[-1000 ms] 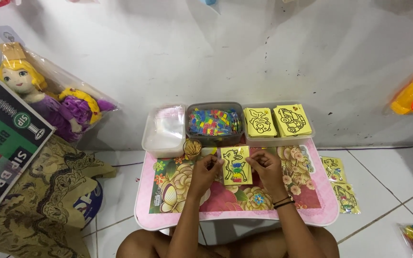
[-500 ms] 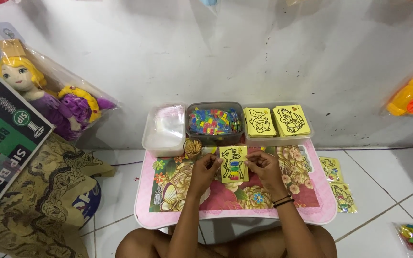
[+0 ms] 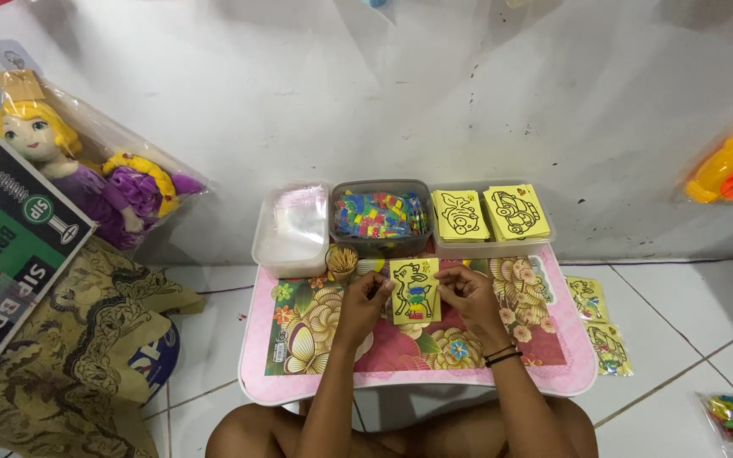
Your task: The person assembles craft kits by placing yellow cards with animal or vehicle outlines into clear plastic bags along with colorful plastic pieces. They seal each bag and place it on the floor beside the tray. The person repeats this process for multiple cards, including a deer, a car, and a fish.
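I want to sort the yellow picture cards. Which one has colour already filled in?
The yellow card held between the left hand and right hand; the stacked cards in the tub show only black outlines.

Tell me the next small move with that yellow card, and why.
Probably set the yellow card flat on the pink table: the left hand and the right hand pinch its edges, leaving no hand for the toothpick cup.

green box (image 3: 2, 254) cut off, card's (image 3: 415, 291) edges hidden
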